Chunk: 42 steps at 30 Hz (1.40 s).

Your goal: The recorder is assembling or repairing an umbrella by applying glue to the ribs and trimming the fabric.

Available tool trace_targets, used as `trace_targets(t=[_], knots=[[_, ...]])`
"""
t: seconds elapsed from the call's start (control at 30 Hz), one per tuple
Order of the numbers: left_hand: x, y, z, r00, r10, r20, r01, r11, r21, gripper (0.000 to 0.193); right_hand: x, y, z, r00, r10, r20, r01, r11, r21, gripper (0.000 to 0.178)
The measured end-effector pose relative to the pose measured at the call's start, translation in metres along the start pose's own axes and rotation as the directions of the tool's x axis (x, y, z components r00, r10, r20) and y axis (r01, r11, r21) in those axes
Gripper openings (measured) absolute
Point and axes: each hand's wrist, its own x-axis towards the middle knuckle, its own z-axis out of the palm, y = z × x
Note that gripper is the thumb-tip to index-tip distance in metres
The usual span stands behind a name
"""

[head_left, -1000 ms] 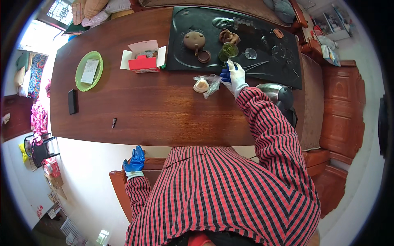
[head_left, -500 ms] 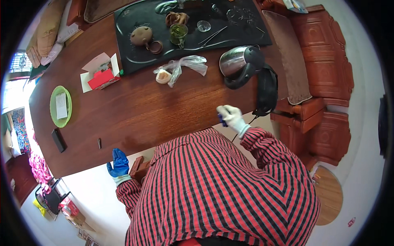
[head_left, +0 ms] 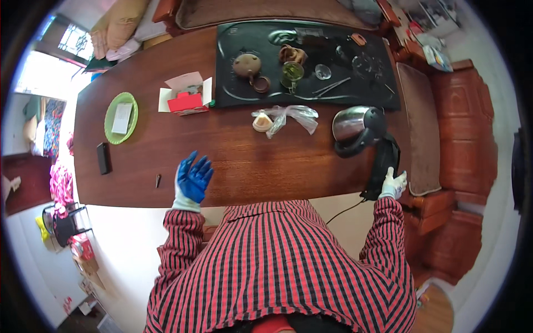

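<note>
My left hand point(head_left: 193, 178), in a blue glove, hovers over the near edge of the dark wooden table point(head_left: 239, 161) with its fingers spread and nothing in it. In a white glove, my right hand point(head_left: 393, 185) rests at the table's right corner against a black kettle base point(head_left: 383, 164); its grip is unclear. A steel kettle point(head_left: 354, 126) stands just beyond that base. A clear plastic bag point(head_left: 291, 115) with a small round item point(head_left: 262, 122) lies mid-table.
A black tea tray point(head_left: 239, 94) at the far side carries a clay teapot point(head_left: 247, 65) and a glass of green tea point(head_left: 292, 72). A red box point(head_left: 185, 102), a green plate point(head_left: 111, 130) and a black phone point(head_left: 103, 158) sit left. A cushioned wooden bench point(head_left: 422, 127) runs along the right.
My left hand rose from beside my body to the table edge and spread its fingers. My right hand moved right to the black kettle base.
</note>
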Motion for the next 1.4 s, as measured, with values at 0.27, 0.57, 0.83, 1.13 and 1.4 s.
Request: trace_targets(t=[0.27, 0.57, 0.83, 1.13, 1.4], knots=[[0.086, -0.084, 0.158, 0.912, -0.274, 0.305, 0.141, 0.908, 0.396, 0.040, 0.036, 0.012, 0.059, 0.921, -0.081, 0.382, 0.069, 0.997, 0.044, 0.069], [0.219, -0.143, 0.224, 0.985, -0.172, -0.020, 0.154, 0.815, 0.559, 0.049, 0.053, 0.018, 0.066, 0.838, -0.157, 0.523, 0.147, 0.987, 0.061, 0.067], [0.256, -0.145, 0.234, 0.921, -0.368, -0.128, 0.378, 0.762, 0.526, 0.050, 0.048, 0.009, 0.069, 0.939, -0.223, 0.263, 0.200, 0.973, 0.113, 0.061], [0.319, -0.159, 0.181, 0.858, -0.383, 0.341, 0.166, 0.837, 0.521, 0.037, 0.066, 0.002, 0.068, 0.881, -0.296, 0.369, 0.263, 0.955, 0.140, 0.060], [0.256, -0.189, 0.263, 0.981, -0.159, 0.110, 0.062, 0.798, 0.600, 0.030, 0.084, 0.056, 0.059, 0.914, -0.296, 0.279, 0.279, 0.955, 0.099, 0.056]])
